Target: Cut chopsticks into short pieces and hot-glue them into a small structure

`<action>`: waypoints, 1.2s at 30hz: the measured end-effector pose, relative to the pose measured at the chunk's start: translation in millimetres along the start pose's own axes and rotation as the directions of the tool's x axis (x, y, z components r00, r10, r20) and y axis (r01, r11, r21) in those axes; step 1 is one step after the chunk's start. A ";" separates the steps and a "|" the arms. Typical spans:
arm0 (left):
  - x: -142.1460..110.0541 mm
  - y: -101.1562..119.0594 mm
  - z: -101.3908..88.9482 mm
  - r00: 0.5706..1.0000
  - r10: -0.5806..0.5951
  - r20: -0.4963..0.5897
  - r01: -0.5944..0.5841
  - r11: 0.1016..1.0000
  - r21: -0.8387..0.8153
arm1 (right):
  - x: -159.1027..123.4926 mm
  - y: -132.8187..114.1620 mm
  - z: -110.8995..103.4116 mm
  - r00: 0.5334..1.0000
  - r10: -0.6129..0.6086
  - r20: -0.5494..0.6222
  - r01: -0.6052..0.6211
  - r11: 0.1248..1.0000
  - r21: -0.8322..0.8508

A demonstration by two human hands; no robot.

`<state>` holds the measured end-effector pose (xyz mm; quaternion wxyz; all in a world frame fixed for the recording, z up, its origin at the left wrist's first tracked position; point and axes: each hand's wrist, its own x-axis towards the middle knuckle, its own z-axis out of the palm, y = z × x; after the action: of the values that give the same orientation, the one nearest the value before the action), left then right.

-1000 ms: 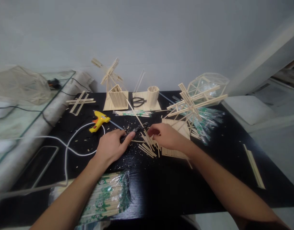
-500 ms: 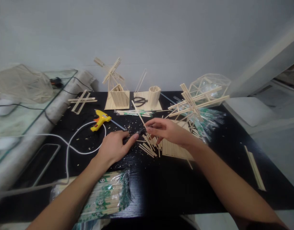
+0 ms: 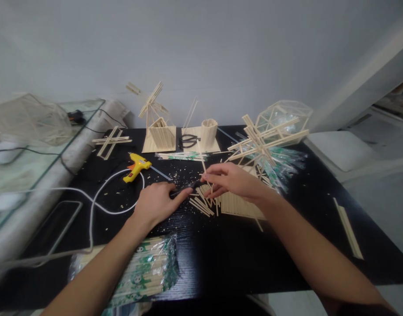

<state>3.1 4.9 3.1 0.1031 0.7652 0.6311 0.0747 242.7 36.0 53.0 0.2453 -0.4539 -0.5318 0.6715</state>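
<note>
My left hand [image 3: 157, 199] lies low over the black table, its fingers closed around a slim dark hand tool [image 3: 184, 188]; the exact kind is hard to make out. The tool's tip points right, towards my right hand [image 3: 229, 181]. There, thumb and fingers pinch a thin wooden stick [image 3: 201, 159] that stands nearly upright, its upper end leaning slightly left. Beneath the right hand is a loose pile of short cut sticks [image 3: 202, 207]. Partly hidden by that forearm, a flat panel of sticks [image 3: 236, 204] rests beside the pile.
A yellow glue gun [image 3: 136, 166] with a white cord lies left. Stick models stand behind: a windmill [image 3: 162, 136], a round cup [image 3: 208, 134] near black scissors-like tool [image 3: 189, 141], and a crossed-blade frame [image 3: 262, 142]. Packaged chopsticks [image 3: 150, 267] lie in front; loose sticks [image 3: 348, 230] at right.
The stick in my right hand has swung from a leftward slant to nearly upright, and its upper end is lower. The dark tool still sits in my left hand. The view has shifted slightly.
</note>
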 end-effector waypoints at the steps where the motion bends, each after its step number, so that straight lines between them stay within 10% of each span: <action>1: 2.1 -2.2 0.4 0.999 -0.047 0.002 0.047 0.999 -0.010 | -0.6 -0.7 -0.3 0.999 -0.024 -0.024 0.024 1.000 0.010; 6: 9.1 -9.3 0.3 0.982 -0.188 -0.010 0.177 0.942 -0.286 | 0.7 1.7 2.6 0.997 -0.069 -0.032 0.071 0.996 0.050; 11: 6.3 -5.9 1.7 0.966 -0.232 -0.110 0.082 0.685 -0.724 | 10.4 19.2 17.0 0.993 0.018 0.118 -0.030 0.994 0.100; 18: 1.0 -0.6 4.4 0.982 -0.180 -0.049 0.050 0.503 -0.863 | 13.9 37.8 41.5 0.971 0.120 0.208 -0.131 0.991 0.041; 36: 0.1 -4.9 -0.4 0.967 -0.037 -0.253 -0.071 0.912 -0.405 | 10.9 17.6 9.1 0.995 -0.048 0.093 0.019 0.956 0.292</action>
<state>-1.7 6.0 2.2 0.1787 0.7158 0.6027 0.3041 232.4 34.9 32.9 0.2939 -0.3700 -0.4464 0.7599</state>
